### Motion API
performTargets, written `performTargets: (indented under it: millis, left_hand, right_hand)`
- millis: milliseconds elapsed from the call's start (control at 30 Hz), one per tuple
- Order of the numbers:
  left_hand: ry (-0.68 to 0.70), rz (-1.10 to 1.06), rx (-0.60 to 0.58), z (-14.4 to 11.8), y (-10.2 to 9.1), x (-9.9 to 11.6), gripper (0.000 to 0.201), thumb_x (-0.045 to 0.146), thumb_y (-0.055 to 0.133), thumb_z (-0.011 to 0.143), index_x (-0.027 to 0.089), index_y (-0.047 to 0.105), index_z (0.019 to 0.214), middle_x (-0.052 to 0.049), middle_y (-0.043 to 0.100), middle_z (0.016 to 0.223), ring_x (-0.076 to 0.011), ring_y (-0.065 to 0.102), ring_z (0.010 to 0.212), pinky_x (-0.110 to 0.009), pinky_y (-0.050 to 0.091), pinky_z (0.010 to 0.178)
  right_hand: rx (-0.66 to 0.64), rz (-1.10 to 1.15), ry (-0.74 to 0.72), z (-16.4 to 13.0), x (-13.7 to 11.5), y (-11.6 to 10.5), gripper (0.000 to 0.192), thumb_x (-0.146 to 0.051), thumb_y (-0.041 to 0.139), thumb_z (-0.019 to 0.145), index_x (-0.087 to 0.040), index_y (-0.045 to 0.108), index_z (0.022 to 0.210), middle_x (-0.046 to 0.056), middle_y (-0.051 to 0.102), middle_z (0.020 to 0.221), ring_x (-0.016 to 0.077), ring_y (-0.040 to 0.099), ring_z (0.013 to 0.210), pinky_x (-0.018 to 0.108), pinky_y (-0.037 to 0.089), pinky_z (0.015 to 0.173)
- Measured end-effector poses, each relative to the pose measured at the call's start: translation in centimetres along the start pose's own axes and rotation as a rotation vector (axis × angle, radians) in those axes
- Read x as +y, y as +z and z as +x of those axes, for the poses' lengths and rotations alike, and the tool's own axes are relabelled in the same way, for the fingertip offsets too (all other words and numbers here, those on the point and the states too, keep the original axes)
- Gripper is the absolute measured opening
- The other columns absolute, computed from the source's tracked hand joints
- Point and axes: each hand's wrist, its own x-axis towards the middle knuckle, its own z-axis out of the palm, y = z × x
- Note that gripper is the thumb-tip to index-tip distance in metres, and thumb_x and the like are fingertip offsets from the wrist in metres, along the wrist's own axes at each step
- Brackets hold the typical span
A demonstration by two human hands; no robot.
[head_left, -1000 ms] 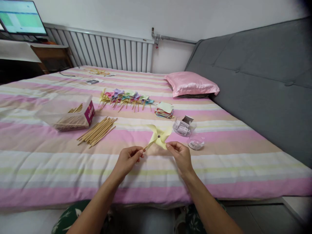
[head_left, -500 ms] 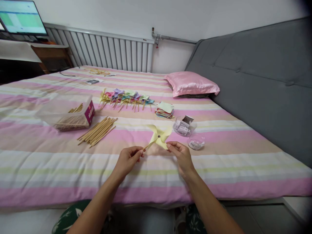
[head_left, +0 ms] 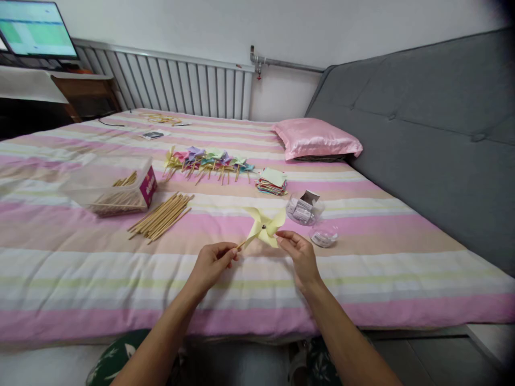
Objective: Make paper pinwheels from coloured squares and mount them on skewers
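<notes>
A pale yellow paper pinwheel [head_left: 264,227] with a dark pin at its centre is held over the near part of the bed. My left hand [head_left: 217,261] pinches its thin wooden stick, most of which is hidden in the fingers. With thumb and forefinger together, my right hand [head_left: 298,256] is at the edge of the lower right blade. Left of my hands lies a loose bundle of wooden sticks [head_left: 161,217]. Beyond the pinwheel sits a stack of coloured paper squares [head_left: 272,181].
A clear plastic box [head_left: 108,195] with thin sticks stands at left. Several finished pinwheels [head_left: 207,161] lie in a row farther back. At right are a clear tub of small packets [head_left: 303,208] and a clear lid [head_left: 324,235]. A pink pillow [head_left: 316,138] rests by the grey headboard [head_left: 426,118].
The pinwheel's blades have turned slightly and sit a touch farther right. My right fingers have moved up a little along the blade. My left hand keeps its hold on the stick.
</notes>
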Motion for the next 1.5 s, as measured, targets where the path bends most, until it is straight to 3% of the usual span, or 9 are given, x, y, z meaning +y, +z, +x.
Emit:
performTargets:
  millis: [100,200,500,833,1300,1500]
  left_hand:
    - [-0.004,0.030,-0.035,0.1,0.0,-0.1,0.034,0.039,0.059,0.070,0.010,0.070,0.085,-0.004,0.064,0.063,-0.0120,0.051,0.053,-0.022,0.040,0.051]
    - [-0.005,0.080,-0.071,0.0,0.0,0.0,0.032,0.037,0.058,0.071,0.011,0.071,0.084,-0.004,0.064,0.063,-0.0121,0.050,0.053,-0.021,0.038,0.050]
    - [-0.008,0.127,-0.102,-0.1,0.0,0.2,0.033,0.036,0.056,0.072,0.010,0.071,0.085,-0.004,0.064,0.063,-0.0122,0.049,0.053,-0.021,0.035,0.050]
    - [-0.005,0.044,-0.094,-0.1,0.2,-0.2,0.032,0.037,0.059,0.071,0.010,0.071,0.083,-0.005,0.065,0.064,-0.0115,0.050,0.051,-0.022,0.039,0.051]
    - [0.000,-0.015,-0.070,-0.1,0.3,-0.2,0.030,0.037,0.061,0.070,0.010,0.069,0.080,-0.005,0.066,0.064,-0.0114,0.052,0.052,-0.022,0.041,0.052]
    - [-0.015,-0.051,-0.066,0.0,0.4,0.0,0.030,0.038,0.062,0.068,0.010,0.069,0.078,-0.005,0.065,0.062,-0.0119,0.052,0.051,-0.022,0.042,0.051]
  right_hand:
    - [-0.056,0.057,-0.067,0.1,-0.3,0.0,0.026,-0.032,0.069,0.068,-0.018,0.066,0.090,0.004,0.070,0.086,0.0185,0.062,0.084,0.029,0.046,0.077]
    - [-0.109,0.056,-0.051,0.1,-0.5,-0.1,0.026,-0.033,0.069,0.068,-0.017,0.066,0.088,0.004,0.070,0.084,0.0186,0.063,0.079,0.029,0.047,0.072]
    - [-0.033,0.017,-0.074,-0.1,0.0,-0.2,0.020,-0.034,0.070,0.070,-0.016,0.064,0.079,0.000,0.065,0.067,0.0117,0.058,0.060,0.022,0.045,0.057]
    - [-0.007,-0.003,-0.055,0.0,0.2,0.2,0.021,-0.032,0.071,0.068,-0.015,0.066,0.078,0.002,0.068,0.071,0.0131,0.061,0.064,0.025,0.049,0.063]
    - [0.030,0.023,0.131,-0.5,0.7,0.7,0.026,-0.036,0.077,0.060,-0.013,0.070,0.068,0.007,0.071,0.068,0.0183,0.065,0.066,0.029,0.048,0.066]
    - [-0.034,0.056,0.197,-0.7,1.4,1.2,0.031,-0.040,0.076,0.060,-0.012,0.073,0.072,0.011,0.073,0.077,0.0213,0.065,0.074,0.031,0.049,0.070]
